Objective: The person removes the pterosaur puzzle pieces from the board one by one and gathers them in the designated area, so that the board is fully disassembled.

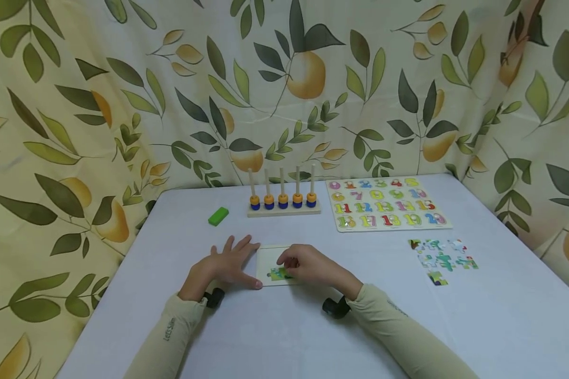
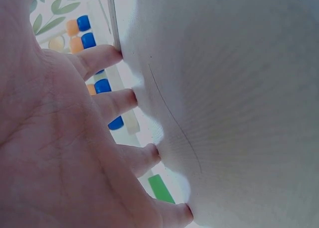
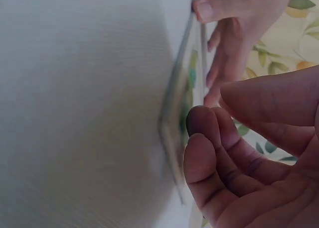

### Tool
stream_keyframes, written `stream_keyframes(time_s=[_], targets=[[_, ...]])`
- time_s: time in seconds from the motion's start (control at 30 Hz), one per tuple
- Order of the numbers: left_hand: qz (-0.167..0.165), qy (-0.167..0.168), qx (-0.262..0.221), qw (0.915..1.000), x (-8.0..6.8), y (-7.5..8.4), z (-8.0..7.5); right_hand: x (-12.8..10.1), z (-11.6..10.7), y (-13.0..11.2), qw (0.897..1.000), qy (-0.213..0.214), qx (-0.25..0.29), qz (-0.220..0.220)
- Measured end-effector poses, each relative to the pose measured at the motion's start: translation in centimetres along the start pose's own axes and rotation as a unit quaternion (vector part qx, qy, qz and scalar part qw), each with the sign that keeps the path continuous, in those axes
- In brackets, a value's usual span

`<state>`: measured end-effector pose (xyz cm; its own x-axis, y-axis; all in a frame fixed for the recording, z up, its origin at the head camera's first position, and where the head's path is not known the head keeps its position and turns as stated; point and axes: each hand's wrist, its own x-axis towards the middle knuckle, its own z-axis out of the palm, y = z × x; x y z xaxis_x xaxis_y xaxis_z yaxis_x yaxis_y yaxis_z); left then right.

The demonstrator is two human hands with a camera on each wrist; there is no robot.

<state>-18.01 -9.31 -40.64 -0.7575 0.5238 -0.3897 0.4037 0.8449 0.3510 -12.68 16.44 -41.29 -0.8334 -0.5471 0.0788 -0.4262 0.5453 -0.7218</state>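
A pale rectangular puzzle board [image 1: 271, 256] lies before me, with joined green jigsaw pieces [image 1: 279, 273] along its lower part. My left hand [image 1: 228, 265] has its fingers spread at the board's left side; its thumb touches the lower-left corner. In the left wrist view the straight fingertips [image 2: 130, 97] rest on the table. My right hand [image 1: 308, 265] is over the board with curled fingers, covering part of the pieces. In the right wrist view its fingertips [image 3: 200, 153] are close to the board edge [image 3: 172, 158]. Whether they pinch a piece is hidden.
Several loose jigsaw pieces [image 1: 443, 260] lie on the right. Behind stand a peg stacker with orange and blue beads [image 1: 283, 202] and, beside it, a number board [image 1: 389, 204]. A green block [image 1: 218, 216] lies at back left. A leaf-patterned curtain [image 1: 275, 105] hangs behind the table.
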Motion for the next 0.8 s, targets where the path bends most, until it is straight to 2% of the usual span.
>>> stream_keyframes(time_s=[0.33, 0.57, 0.8], targets=[[0.008, 0.005, -0.002, 1.0000, 0.0, -0.4, 0.2, 0.1, 0.7, 0.1, 0.999, -0.005, -0.034, -0.013], [0.011, 0.005, 0.000, 0.9999, 0.0, -0.3, 0.2, 0.0, 0.9, -0.3, 0.999, -0.021, -0.037, 0.018], [0.008, 0.006, 0.005, 0.9999, 0.1, -0.5, 0.3, 0.0, 1.6, -0.9, 0.998, -0.014, -0.045, 0.048]])
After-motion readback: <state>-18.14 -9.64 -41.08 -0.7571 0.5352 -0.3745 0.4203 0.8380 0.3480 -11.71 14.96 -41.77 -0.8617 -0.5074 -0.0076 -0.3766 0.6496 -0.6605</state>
